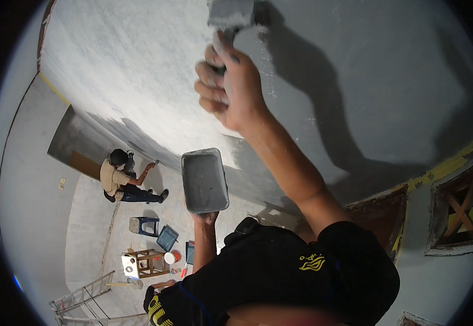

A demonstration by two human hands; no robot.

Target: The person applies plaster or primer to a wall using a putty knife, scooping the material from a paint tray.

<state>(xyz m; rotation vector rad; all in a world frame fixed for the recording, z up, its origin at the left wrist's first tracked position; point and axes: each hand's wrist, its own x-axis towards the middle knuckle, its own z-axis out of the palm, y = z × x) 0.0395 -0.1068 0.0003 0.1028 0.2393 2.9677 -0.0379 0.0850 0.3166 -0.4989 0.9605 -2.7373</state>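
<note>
My right hand is raised to the wall, its fingers wrapped round the handle of a wide flat paintbrush coated in grey. The brush head is at the top edge of the view, against or very near the wall; contact is hard to tell. Lower down, my left hand holds a rectangular tub from beneath, its fingers mostly hidden. Grey paint coats the inside of the tub. Darker grey covers the right part of the wall, and a paler, streaky area lies to the left.
A co-worker crouches by the wall's lower left, one arm stretched toward it. On the floor are a stool, a blue tray, a wooden stand and a white bucket. A ladder is at lower left.
</note>
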